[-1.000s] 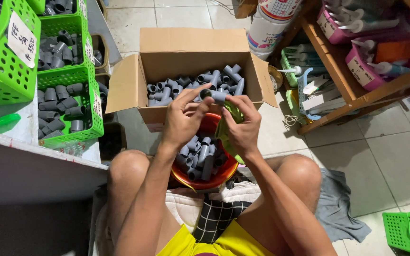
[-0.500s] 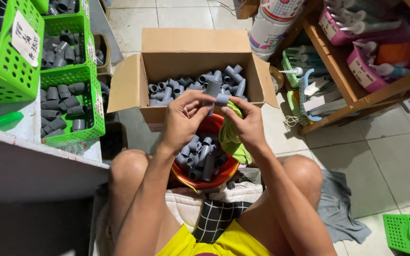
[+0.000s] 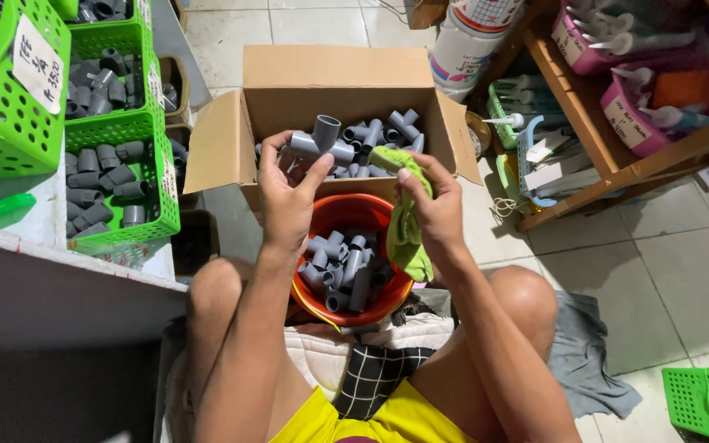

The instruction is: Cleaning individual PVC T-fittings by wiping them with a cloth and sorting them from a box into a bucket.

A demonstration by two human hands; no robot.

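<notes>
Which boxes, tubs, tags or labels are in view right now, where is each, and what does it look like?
Cardboard box: brown, open, ahead of the hands, holding grey fittings.
Paper tag: white, handwritten, on the green basket far left.
Plastic tub: white, round, printed, top centre-right by the shelf.
Pink bins: right shelf, white handwritten labels on their fronts.

On your left you had green baskets [image 3: 121,131] of grey fittings; far right stood a wooden shelf [image 3: 617,164] with pink bins [image 3: 629,123].
</notes>
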